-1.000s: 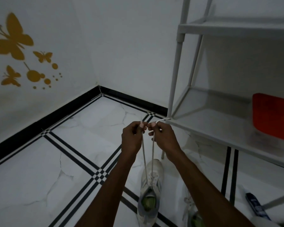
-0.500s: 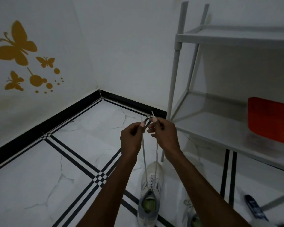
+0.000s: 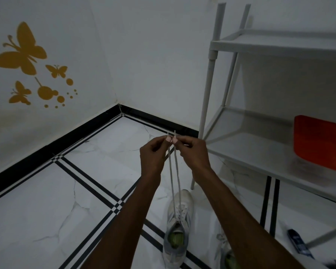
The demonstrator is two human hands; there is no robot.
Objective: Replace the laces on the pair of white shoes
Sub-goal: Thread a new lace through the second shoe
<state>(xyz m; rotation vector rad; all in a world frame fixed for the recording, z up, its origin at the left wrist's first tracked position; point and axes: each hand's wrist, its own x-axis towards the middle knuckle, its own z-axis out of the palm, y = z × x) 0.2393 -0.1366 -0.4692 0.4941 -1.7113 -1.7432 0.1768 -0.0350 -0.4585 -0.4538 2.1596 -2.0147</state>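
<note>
A white shoe (image 3: 177, 228) with a grey collar and green insole stands on the tiled floor, toe pointing away from me. A white lace (image 3: 174, 171) runs up from its eyelets in two taut strands. My left hand (image 3: 153, 154) pinches the tip of the left strand and my right hand (image 3: 192, 152) pinches the tip of the right strand, both tips held side by side high above the shoe. The second white shoe (image 3: 226, 251) lies at the bottom, partly hidden behind my right forearm.
A grey metal shelf rack (image 3: 260, 152) stands close on the right, with a red flat object (image 3: 320, 142) on its middle shelf. A dark blue item (image 3: 298, 243) lies on the floor under the rack. Walls meet in a corner ahead.
Both hands have lifted a little and brought the two lace tips level and close together; the strands now hang straighter above the shoe.
</note>
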